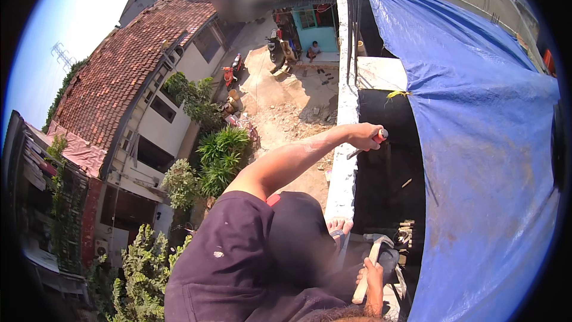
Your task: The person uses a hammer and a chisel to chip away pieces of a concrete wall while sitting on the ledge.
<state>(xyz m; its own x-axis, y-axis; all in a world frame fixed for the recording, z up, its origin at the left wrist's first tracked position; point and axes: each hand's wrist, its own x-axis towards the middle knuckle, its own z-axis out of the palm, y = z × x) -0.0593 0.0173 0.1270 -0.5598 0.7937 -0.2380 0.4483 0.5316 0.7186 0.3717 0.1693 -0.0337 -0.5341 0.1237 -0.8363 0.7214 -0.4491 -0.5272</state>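
Stretched out over the top of a narrow white wall (344, 173), my left hand (364, 136) is closed round a chisel-like tool (381, 135) with a red handle. Its metal shank points down toward the wall's edge; whether the tip touches is unclear. Low in the view and close to my body, my right hand (373, 280) grips a claw hammer (370, 265) by its pale wooden handle. The hammer's metal head points up and away from me. My bare toes (339, 225) show on the wall between both hands.
A blue tarpaulin (476, 161) spreads along the right, beside a dark drop (390, 173). Thin dark rods (351, 30) rise from the wall's far end. Far below on the left lie a courtyard (286, 95) with rubble, a motorbike (276, 51), a seated person and green shrubs (220, 155).
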